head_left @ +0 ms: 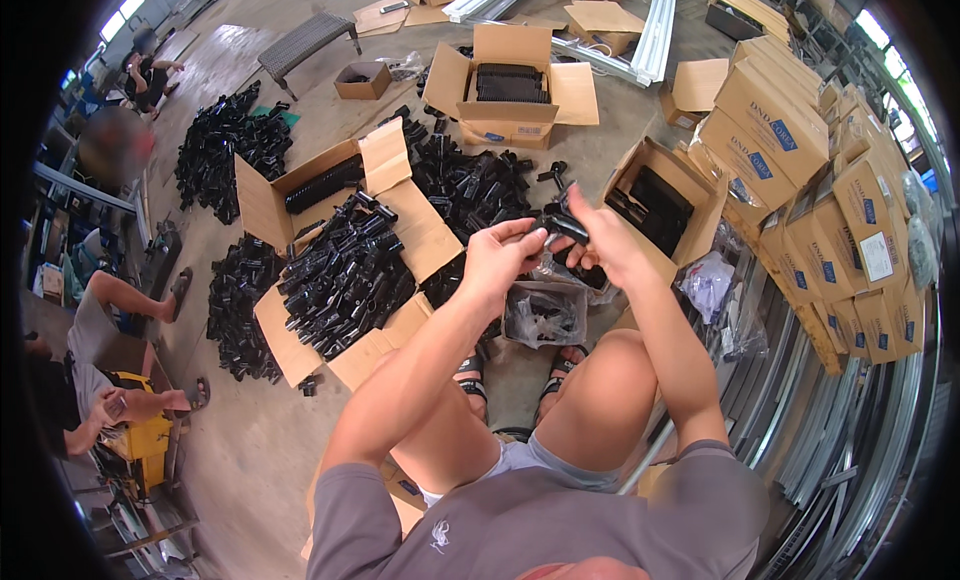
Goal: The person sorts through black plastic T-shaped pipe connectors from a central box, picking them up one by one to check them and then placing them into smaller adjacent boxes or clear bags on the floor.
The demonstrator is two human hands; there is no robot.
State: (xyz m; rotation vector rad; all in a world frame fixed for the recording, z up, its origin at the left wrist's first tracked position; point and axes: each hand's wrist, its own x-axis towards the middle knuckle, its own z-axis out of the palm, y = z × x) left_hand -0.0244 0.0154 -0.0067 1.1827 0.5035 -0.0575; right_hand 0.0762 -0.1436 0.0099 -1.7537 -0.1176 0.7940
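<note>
In front of my knees, both hands are raised and close together. A small black tubular plastic part (568, 228) is between them. My left hand (503, 262) pinches its left end with thumb and fingertips. My right hand (610, 245) has its fingers curled around the other end, thumb pointing up. Below the hands stands a small box lined with clear plastic (545, 315), with contents I cannot make out. Just beyond the hands lies a heap of similar black parts (465, 180).
An open carton (410, 215) on the left has black parts heaped over its flap. Another open carton (510, 110) stands ahead, one more (700, 215) at right. Stacked cartons (765, 130) and long metal profiles (800, 420) line the right. A seated person (110, 410) is at left.
</note>
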